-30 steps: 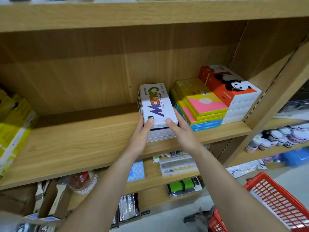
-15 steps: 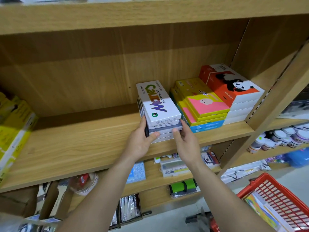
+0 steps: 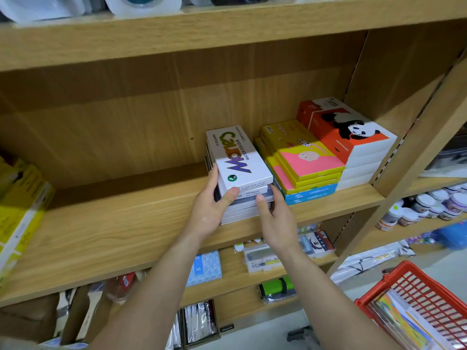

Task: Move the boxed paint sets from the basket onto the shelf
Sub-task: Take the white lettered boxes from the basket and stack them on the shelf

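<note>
Hands: my left hand point(image 3: 209, 210) grips the left side of the stack of white paint boxes point(image 3: 242, 211), thumb on its front. My right hand point(image 3: 275, 218) grips the right side, thumb likewise on the front. Since a second ago, both thumbs have dropped from the top box point(image 3: 240, 157) to the boxes beneath. Stack rests on the shelf point(image 3: 101, 231), just beside the yellow boxes point(image 3: 303, 157), front face uneven. Judgement: placement is done; squaring remains. More paint sets point(image 3: 404, 322) lie in the red basket point(image 3: 424, 294).

Three box stacks point(image 3: 241, 162), two hands point(image 3: 211, 210), one red basket point(image 3: 427, 296).
</note>
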Action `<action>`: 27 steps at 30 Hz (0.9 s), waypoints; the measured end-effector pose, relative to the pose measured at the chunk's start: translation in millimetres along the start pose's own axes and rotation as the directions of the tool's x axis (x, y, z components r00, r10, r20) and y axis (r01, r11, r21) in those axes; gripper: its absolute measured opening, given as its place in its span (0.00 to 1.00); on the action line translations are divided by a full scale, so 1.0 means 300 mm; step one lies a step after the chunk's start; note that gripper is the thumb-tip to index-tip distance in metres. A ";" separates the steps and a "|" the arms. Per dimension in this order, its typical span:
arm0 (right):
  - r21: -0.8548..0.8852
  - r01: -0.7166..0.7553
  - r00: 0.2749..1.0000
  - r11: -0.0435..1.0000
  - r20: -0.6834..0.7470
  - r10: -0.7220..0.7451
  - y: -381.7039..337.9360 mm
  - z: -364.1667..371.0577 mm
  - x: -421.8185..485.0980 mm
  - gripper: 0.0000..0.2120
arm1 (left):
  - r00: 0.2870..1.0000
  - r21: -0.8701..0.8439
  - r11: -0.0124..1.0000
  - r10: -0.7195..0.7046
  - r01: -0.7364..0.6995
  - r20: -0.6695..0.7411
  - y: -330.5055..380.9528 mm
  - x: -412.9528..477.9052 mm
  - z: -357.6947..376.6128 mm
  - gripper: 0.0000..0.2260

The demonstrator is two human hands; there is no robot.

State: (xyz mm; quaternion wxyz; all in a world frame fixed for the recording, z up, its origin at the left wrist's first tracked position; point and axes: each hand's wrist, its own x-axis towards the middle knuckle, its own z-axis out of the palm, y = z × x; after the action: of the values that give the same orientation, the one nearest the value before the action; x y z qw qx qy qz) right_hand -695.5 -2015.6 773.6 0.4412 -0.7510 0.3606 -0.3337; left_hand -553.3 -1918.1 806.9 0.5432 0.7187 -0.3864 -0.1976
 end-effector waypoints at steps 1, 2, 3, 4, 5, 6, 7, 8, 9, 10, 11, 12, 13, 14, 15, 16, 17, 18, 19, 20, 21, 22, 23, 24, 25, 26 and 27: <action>-0.011 -0.003 1.000 1.000 -0.009 0.003 -0.001 0.002 -0.002 0.24 | 1.000 -0.005 1.000 -0.003 0.003 0.002 0.000 -0.003 0.003 0.32; -0.015 -0.007 1.000 1.000 -0.016 0.006 -0.002 0.001 -0.005 0.24 | 1.000 -0.013 1.000 -0.006 0.006 0.001 -0.004 -0.005 0.004 0.32; -0.016 -0.006 1.000 1.000 -0.017 0.005 -0.002 -0.002 -0.009 0.25 | 1.000 -0.023 1.000 -0.011 0.011 -0.001 -0.011 -0.008 0.002 0.32; -0.013 0.005 1.000 1.000 -0.009 -0.005 -0.001 -0.008 -0.016 0.24 | 1.000 -0.031 0.999 -0.020 0.020 -0.001 -0.021 -0.014 0.000 0.32; -0.002 0.024 1.000 1.000 0.010 -0.024 0.001 -0.016 -0.025 0.24 | 1.000 -0.027 0.999 -0.023 0.024 0.006 -0.028 -0.023 -0.002 0.33; 0.016 0.045 0.998 0.999 0.032 -0.046 0.003 -0.024 -0.035 0.22 | 1.000 -0.006 1.000 -0.018 0.018 0.018 -0.038 -0.030 0.001 0.31; 0.036 0.064 0.997 0.997 0.050 -0.066 0.005 -0.031 -0.045 0.21 | 0.999 0.016 1.000 -0.013 0.012 0.032 -0.046 -0.036 0.005 0.31; 0.036 0.083 0.995 0.996 0.048 -0.085 0.010 -0.037 -0.056 0.20 | 0.999 0.030 0.999 -0.013 0.012 0.039 -0.055 -0.040 0.007 0.31; 0.008 0.104 0.994 0.995 0.020 -0.104 0.018 -0.043 -0.069 0.20 | 0.999 0.035 0.999 -0.014 0.013 0.042 -0.059 -0.040 0.009 0.33; -0.035 0.114 0.993 0.993 -0.022 -0.115 0.025 -0.049 -0.082 0.21 | 0.999 0.042 0.999 -0.014 0.012 0.044 -0.060 -0.037 0.012 0.35; -0.062 0.104 0.992 0.993 -0.063 -0.108 0.032 -0.055 -0.094 0.22 | 0.999 0.051 0.999 -0.013 0.011 0.046 -0.057 -0.032 0.017 0.36; -0.070 0.086 0.991 0.994 -0.093 -0.093 0.041 -0.062 -0.101 0.22 | 0.999 0.056 0.998 -0.014 0.011 0.049 -0.053 -0.026 0.025 0.37; -0.079 0.075 0.990 0.994 -0.112 -0.084 0.050 -0.070 -0.104 0.22 | 0.998 0.051 0.999 -0.018 0.016 0.052 -0.046 -0.018 0.038 0.38; -0.092 0.073 0.989 0.993 -0.124 -0.084 0.058 -0.080 -0.105 0.22 | 0.998 0.038 0.999 -0.023 0.021 0.056 -0.041 -0.012 0.054 0.38; -0.105 0.072 0.988 0.992 -0.132 -0.086 0.065 -0.091 -0.103 0.22 | 0.998 0.024 0.999 -0.025 0.024 0.061 -0.036 -0.008 0.069 0.39; -0.108 0.066 0.987 0.992 -0.141 -0.081 0.071 -0.102 -0.097 0.22 | 0.998 0.020 0.999 -0.027 0.025 0.064 -0.032 -0.002 0.085 0.40; -0.107 0.058 0.986 0.993 -0.150 -0.074 0.075 -0.113 -0.089 0.22 | 0.997 0.023 0.999 -0.032 0.030 0.064 -0.029 0.002 0.097 0.41; -0.109 0.052 0.986 0.993 -0.155 -0.069 0.076 -0.123 -0.082 0.23 | 0.997 0.023 0.999 -0.039 0.037 0.060 -0.027 0.006 0.104 0.43; -0.119 0.052 0.986 0.991 -0.151 -0.070 0.075 -0.131 -0.078 0.23 | 0.997 0.014 0.999 -0.051 0.050 0.057 -0.029 0.009 0.107 0.43; -0.132 0.056 0.987 0.990 -0.142 -0.075 0.072 -0.135 -0.076 0.24 | 0.996 0.006 0.998 -0.064 0.064 0.057 -0.033 0.012 0.105 0.44; -0.147 0.064 0.989 0.987 -0.126 -0.083 0.066 -0.137 -0.074 0.26 | 0.995 0.006 0.997 -0.075 0.075 0.059 -0.038 0.013 0.100 0.44; -0.166 0.074 0.990 0.983 -0.103 -0.092 0.061 -0.136 -0.074 0.28 | 0.995 0.016 0.997 -0.080 0.080 0.061 -0.043 0.013 0.096 0.45; -0.184 0.078 0.992 0.980 -0.083 -0.095 0.056 -0.133 -0.074 0.29 | 0.995 0.029 0.997 -0.080 0.078 0.062 -0.047 0.012 0.093 0.45; -0.196 0.075 0.993 0.978 -0.074 -0.091 0.051 -0.130 -0.073 0.30 | 0.995 0.040 0.997 -0.074 0.072 0.064 -0.047 0.012 0.094 0.44; -0.197 0.067 0.994 0.978 -0.076 -0.083 0.046 -0.128 -0.071 0.30 | 0.995 0.054 0.996 -0.071 0.067 0.064 -0.042 0.011 0.095 0.44; -0.190 0.059 0.994 0.980 -0.081 -0.076 0.041 -0.128 -0.069 0.29 | 0.996 0.076 0.995 -0.069 0.065 0.061 -0.033 0.007 0.096 0.44; -0.180 0.055 0.994 0.982 -0.083 -0.071 0.036 -0.130 -0.068 0.29 | 0.996 0.106 0.993 -0.064 0.058 0.054 -0.020 0.000 0.097 0.43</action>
State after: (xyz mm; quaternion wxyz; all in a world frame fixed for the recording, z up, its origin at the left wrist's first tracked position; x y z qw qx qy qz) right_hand -740.7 -2018.9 775.3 0.3453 -0.7828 0.3843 -0.3470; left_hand -571.6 -1935.7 791.7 0.4872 0.7517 -0.3894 -0.2144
